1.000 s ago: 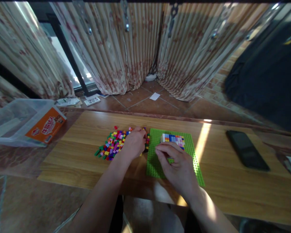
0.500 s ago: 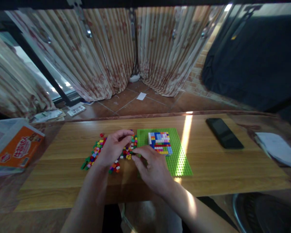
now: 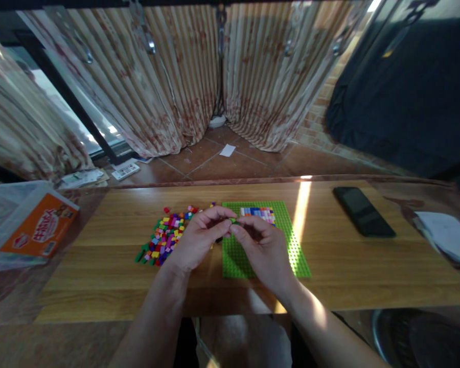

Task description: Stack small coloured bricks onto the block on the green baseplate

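My left hand [image 3: 201, 235] and my right hand [image 3: 264, 250] meet fingertip to fingertip above the left part of a green studded baseplate [image 3: 239, 263]. Between their pinched fingers sits a small green brick [image 3: 233, 221], mostly covered by the fingertips. Behind my right hand, a block of many-coloured bricks [image 3: 257, 212] stands on the baseplate, its near part hidden. To the left of the plate, a pile of loose coloured bricks [image 3: 165, 236] lies on the table, partly covered by my left hand.
The wooden table [image 3: 111, 255] carries a black phone [image 3: 362, 210] at the right. A clear plastic box with an orange label [image 3: 40, 225] stands off its left end. White papers [image 3: 446, 236] lie past the right end, and a round dark stool [image 3: 425, 337] is at lower right.
Both hands have come together over the baseplate, my left hand moving right from the loose bricks. A green brick now shows between the fingertips. The view has shifted slightly.
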`<state>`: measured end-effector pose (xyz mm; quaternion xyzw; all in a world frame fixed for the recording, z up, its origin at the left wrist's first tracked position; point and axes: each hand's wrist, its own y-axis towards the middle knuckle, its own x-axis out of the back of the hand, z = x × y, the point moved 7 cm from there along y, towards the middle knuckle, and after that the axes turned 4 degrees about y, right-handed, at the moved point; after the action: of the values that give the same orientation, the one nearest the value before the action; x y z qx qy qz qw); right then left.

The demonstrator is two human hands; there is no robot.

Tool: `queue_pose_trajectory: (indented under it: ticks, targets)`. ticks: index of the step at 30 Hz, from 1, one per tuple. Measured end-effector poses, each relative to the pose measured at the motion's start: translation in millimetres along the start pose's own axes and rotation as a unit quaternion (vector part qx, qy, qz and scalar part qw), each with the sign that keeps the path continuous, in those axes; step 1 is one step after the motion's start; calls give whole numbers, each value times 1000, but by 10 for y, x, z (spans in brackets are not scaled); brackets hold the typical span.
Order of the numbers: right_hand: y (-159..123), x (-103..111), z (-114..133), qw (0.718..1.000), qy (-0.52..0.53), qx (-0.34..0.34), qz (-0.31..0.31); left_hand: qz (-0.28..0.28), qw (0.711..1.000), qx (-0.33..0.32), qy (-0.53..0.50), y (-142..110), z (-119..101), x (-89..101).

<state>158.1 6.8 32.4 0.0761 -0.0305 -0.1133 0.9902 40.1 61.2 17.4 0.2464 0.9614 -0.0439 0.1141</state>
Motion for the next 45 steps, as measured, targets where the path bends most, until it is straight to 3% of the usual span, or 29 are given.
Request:
queue_pose_trajectory:
  ticks: [6, 13, 19, 22, 25, 37, 42, 45]
  targets:
    - [40, 21, -25, 998, 51, -25, 11, -6, 1000, -4, -6, 16, 9, 4]
    - [148, 158, -136, 984, 138, -110, 22, -22, 999, 25, -36, 40, 38, -17]
    - [248, 554, -125, 998, -11, -60, -30, -105, 994, 40, 16, 86, 130, 155]
    - [253, 599, -70, 987, -158, 8, -15, -118, 990, 60, 40, 89, 169, 191]
    - [248, 576, -30, 970, -236, 51, 1, -119, 989, 69, 56, 85, 173, 201]
    - [266, 799, 19, 931, -359, 67, 4, -85, 992, 59, 76, 77, 114, 142]
    - [291, 906, 15, 929, -367, 53, -3, -90, 990, 49, 99, 89, 110, 150]
    - [285, 874, -4, 931, -361, 52, 23, -84, 991, 53, 95, 107, 154, 139]
